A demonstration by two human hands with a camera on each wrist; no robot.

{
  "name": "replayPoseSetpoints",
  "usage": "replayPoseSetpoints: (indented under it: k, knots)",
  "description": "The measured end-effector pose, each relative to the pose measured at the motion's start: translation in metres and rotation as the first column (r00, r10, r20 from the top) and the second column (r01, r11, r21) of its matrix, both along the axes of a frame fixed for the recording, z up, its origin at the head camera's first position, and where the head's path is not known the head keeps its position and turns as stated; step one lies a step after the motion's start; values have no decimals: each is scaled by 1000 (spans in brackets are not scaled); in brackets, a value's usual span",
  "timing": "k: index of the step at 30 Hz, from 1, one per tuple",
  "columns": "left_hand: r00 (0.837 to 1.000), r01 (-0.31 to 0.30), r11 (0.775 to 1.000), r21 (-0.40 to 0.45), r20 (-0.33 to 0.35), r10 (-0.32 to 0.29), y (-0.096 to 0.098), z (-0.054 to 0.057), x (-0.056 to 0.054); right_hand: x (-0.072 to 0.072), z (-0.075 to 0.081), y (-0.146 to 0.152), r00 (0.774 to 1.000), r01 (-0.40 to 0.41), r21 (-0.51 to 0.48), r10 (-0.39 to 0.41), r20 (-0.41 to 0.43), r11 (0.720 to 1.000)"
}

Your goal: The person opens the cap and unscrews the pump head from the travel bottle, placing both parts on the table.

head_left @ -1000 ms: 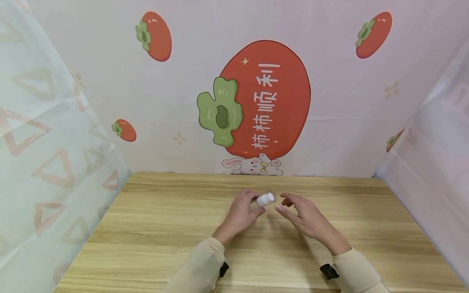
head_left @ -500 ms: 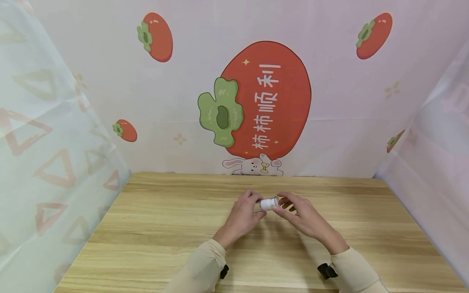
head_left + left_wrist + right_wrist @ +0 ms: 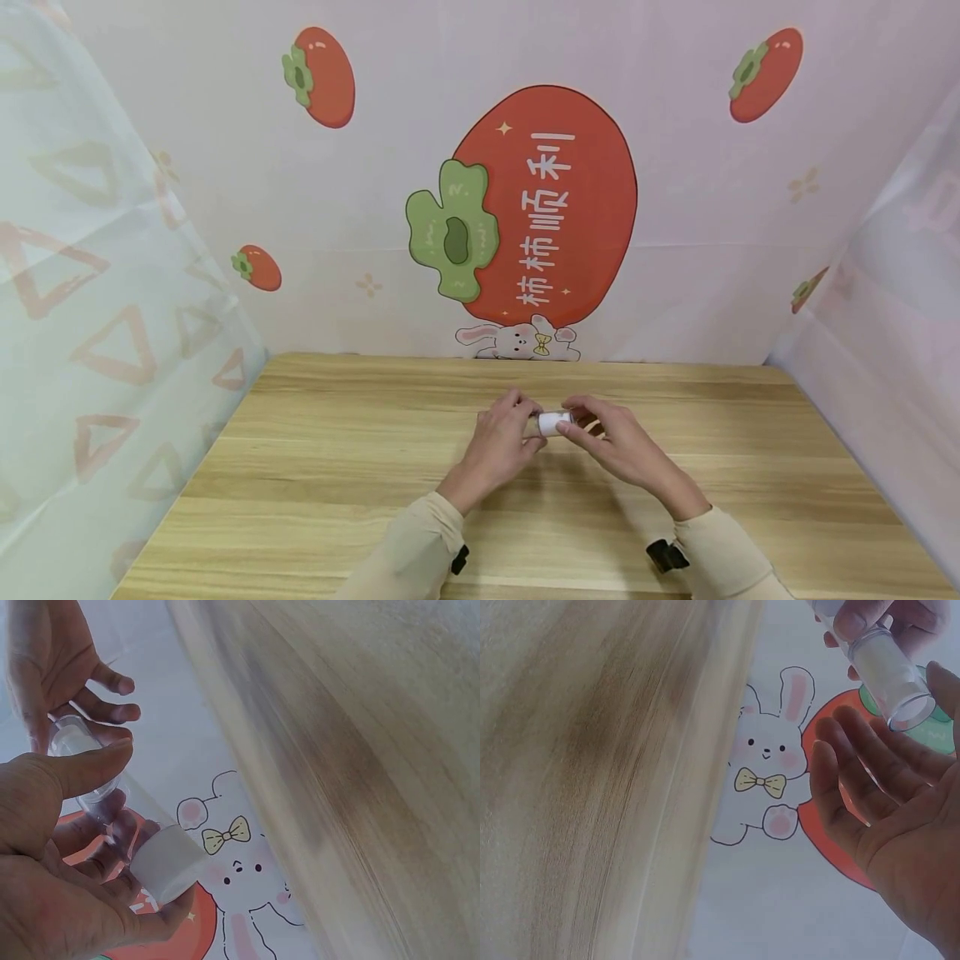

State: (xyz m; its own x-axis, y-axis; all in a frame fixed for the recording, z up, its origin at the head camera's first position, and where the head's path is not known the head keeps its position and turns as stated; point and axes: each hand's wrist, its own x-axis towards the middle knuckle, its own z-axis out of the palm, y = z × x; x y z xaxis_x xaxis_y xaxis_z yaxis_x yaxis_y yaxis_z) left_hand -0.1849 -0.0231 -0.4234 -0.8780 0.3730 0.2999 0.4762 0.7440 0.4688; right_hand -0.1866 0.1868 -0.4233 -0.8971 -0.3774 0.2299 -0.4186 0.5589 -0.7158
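Note:
My left hand (image 3: pixel 498 437) holds a small clear bottle (image 3: pixel 553 422) lying nearly level, its capped end towards the right hand. In the left wrist view, the left thumb (image 3: pixel 94 769) lies across the clear barrel and the fingers curl beneath it. A white piece (image 3: pixel 169 862) forms one end of the bottle; at the other, a clear cap (image 3: pixel 71 731) covers a white part. My right hand (image 3: pixel 622 442) is around the capped end. Its fingers (image 3: pixel 855 765) are spread and slightly bent beside the cap (image 3: pixel 911 712); whether the thumb touches cannot be made out.
Both hands are above a wood-grain table (image 3: pixel 337 467). Behind it stands a pale back wall (image 3: pixel 360 192) printed with persimmons and a rabbit, and patterned sheets (image 3: pixel 112 292) close off the sides.
The bottle has tipped from slanting upward to nearly level and shifted slightly right with the left hand. The right hand has come in closer around the capped end.

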Motion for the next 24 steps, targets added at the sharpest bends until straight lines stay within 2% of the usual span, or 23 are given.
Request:
replayPoseSetpoints:
  k: [10, 16, 24]
  knots:
    - [1000, 7, 1000, 9, -8, -7, -4, -1, -1, 2, 2, -2, 1000, -5, -31, 5, 14, 1000]
    - [999, 24, 1000, 19, 30, -24, -10, 0, -2, 3, 2, -2, 1000, 5, -51, -4, 23, 999]
    - [992, 42, 999, 19, 120, -44, -17, 3, -3, 2, 1, -1, 1000, 8, -51, -7, 25, 999]
